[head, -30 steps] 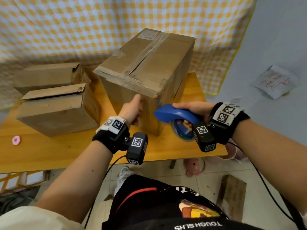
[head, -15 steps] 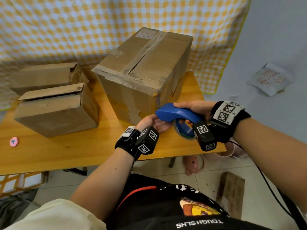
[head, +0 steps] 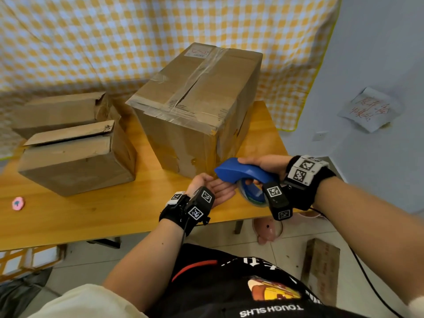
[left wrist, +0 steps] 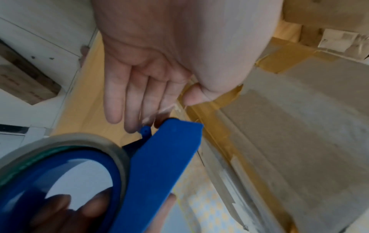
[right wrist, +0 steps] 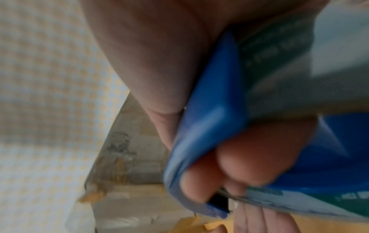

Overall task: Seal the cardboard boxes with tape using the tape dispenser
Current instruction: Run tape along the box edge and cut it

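Note:
A large brown cardboard box [head: 197, 106] stands on the wooden table [head: 91, 216], old clear tape along its top seam. My right hand [head: 259, 162] grips the handle of the blue tape dispenser [head: 244, 173] just in front of the box's near right corner; the clear tape roll [head: 252, 197] hangs under it. In the right wrist view my fingers [right wrist: 235, 165] curl round the blue handle [right wrist: 207, 119]. My left hand [head: 220, 190] lies palm up with straight fingers under the dispenser's nose. In the left wrist view its fingertips [left wrist: 129, 119] reach the nose [left wrist: 173, 141]; whether they hold tape is unclear.
Two smaller cardboard boxes [head: 75, 159] [head: 62, 111] sit at the table's left, their flaps loose. A small pink object [head: 18, 203] lies near the left edge. A yellow checked cloth [head: 114, 42] hangs behind. A pink stool [head: 267, 228] stands under the table's front edge.
My left hand came off the front of the large box, dropped toward me and turned palm up under the dispenser's nose. My right hand with the dispenser has barely moved.

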